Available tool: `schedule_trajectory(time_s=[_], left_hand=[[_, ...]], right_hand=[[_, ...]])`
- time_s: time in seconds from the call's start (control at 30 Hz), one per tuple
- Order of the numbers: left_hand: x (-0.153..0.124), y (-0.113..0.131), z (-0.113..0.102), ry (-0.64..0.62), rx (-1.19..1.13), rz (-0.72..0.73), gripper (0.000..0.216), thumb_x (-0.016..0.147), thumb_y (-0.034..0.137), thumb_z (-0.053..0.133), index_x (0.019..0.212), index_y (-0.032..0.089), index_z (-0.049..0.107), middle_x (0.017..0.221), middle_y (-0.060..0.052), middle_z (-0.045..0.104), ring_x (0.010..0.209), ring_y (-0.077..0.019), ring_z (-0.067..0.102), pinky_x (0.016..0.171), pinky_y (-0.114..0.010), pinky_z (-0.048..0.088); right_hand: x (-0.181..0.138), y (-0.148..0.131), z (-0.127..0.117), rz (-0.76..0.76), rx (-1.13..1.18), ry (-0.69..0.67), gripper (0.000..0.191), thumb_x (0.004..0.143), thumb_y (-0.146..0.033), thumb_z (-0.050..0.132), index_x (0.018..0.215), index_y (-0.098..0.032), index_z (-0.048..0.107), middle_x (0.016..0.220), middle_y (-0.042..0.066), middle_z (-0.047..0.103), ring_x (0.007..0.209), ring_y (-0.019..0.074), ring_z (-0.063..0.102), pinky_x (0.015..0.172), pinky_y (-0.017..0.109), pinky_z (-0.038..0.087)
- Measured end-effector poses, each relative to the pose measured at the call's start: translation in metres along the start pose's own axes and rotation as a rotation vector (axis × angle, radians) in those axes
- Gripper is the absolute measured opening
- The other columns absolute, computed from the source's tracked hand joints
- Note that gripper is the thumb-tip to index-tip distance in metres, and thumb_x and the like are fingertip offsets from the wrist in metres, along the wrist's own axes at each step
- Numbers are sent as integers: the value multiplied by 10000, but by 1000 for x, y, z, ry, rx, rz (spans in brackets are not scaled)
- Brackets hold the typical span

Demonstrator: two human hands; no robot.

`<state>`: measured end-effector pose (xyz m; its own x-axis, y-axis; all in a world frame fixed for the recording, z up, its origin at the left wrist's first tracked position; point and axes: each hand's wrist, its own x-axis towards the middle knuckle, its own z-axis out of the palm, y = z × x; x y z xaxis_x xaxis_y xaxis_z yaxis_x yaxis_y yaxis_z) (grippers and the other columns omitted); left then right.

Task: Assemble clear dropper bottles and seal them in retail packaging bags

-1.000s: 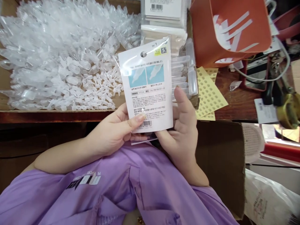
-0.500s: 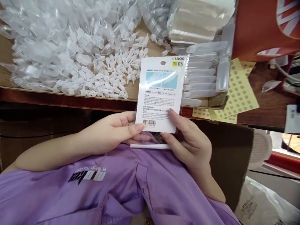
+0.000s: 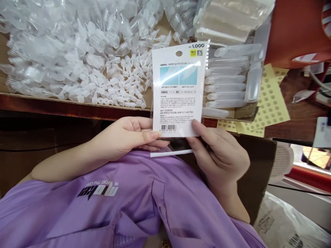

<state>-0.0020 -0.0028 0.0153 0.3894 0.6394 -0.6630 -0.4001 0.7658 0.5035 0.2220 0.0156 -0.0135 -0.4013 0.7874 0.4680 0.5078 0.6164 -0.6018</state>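
Observation:
Between my hands is a clear plastic pouch with a white printed card (image 3: 178,103) inside, its barcode low down and a hang hole near the top. My left hand (image 3: 129,134) pinches the pouch's lower left side, thumb in front and fingers behind. My right hand (image 3: 219,148) grips the lower right edge between thumb and fingers. Below the card, the pouch's transparent bottom part ends in a white strip (image 3: 170,153). The pouch stands in front of the cardboard tray's near edge, and whatever is behind the card is hidden.
A cardboard tray (image 3: 147,112) holds a heap of clear bottles (image 3: 67,41), many small white nozzle tips (image 3: 116,86), a row of translucent tubes (image 3: 227,79) and a stack of clear bags (image 3: 232,20). Yellow sticker sheets (image 3: 274,100) lie at its right. A plastic bag (image 3: 289,224) sits lower right.
Both hands have raised the pouch slightly and its card appears tilted more squarely to view. My right hand has shifted a little to the right. Both hands keep hold.

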Motion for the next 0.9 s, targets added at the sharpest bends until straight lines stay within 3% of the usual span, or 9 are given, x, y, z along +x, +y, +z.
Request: schedule_trajectory(time_s=[0.2, 0.3, 0.37, 0.47, 0.57, 0.7, 0.9], left_hand=[[2, 1, 4, 20, -20, 36, 149, 820, 214, 766, 949, 146, 794, 960, -85, 799, 857, -190, 755, 922, -341, 581], [4, 1, 4, 4, -23, 47, 164, 820, 226, 769, 962, 148, 794, 983, -83, 798, 864, -182, 754, 901, -310, 584], [6, 0, 4, -22, -17, 46, 166, 818, 224, 771, 969, 160, 796, 988, -72, 798, 870, -169, 752, 883, -274, 581], [9, -2, 5, -79, -17, 32, 158, 832, 213, 755, 979, 172, 796, 990, -60, 799, 869, -155, 750, 905, -264, 566], [10, -2, 7, -102, -5, 29, 167, 836, 216, 749, 983, 150, 793, 952, -71, 801, 870, -177, 753, 963, -318, 547], [8, -1, 8, -129, -3, 35, 177, 845, 214, 740, 1002, 148, 789, 933, -73, 802, 878, -186, 753, 964, -324, 541], [8, -1, 6, -107, -23, 60, 178, 842, 205, 738, 994, 128, 791, 971, -97, 795, 917, -216, 748, 1011, -374, 514]], right_hand=[[-6, 3, 1, 12, -7, 77, 640, 755, -13, 728, 1287, -357, 642, 847, -14, 717, 676, 138, 652, 612, 258, 562], [-5, 1, -3, 107, -2, -18, 670, 791, -89, 726, 1378, -367, 562, 914, 2, 724, 715, 163, 661, 626, 290, 577], [-1, -3, -8, 111, -70, -106, 709, 809, -167, 734, 1453, -326, 482, 1041, 59, 710, 832, 202, 673, 716, 333, 603], [8, -9, -15, -5, -275, -145, 721, 777, -279, 781, 1440, -263, 499, 1180, 140, 631, 1033, 281, 638, 830, 416, 599], [17, -13, -19, -136, -422, -135, 616, 764, -356, 793, 1331, -238, 582, 1260, 150, 597, 1145, 305, 614, 919, 451, 575], [24, -9, -15, -289, -355, -229, 422, 835, -293, 730, 1233, -200, 623, 1277, 124, 659, 1213, 278, 621, 1020, 419, 549], [23, -6, -10, -221, -244, -222, 440, 842, -202, 709, 1269, -209, 604, 1231, 102, 696, 1153, 277, 665, 985, 416, 584]])
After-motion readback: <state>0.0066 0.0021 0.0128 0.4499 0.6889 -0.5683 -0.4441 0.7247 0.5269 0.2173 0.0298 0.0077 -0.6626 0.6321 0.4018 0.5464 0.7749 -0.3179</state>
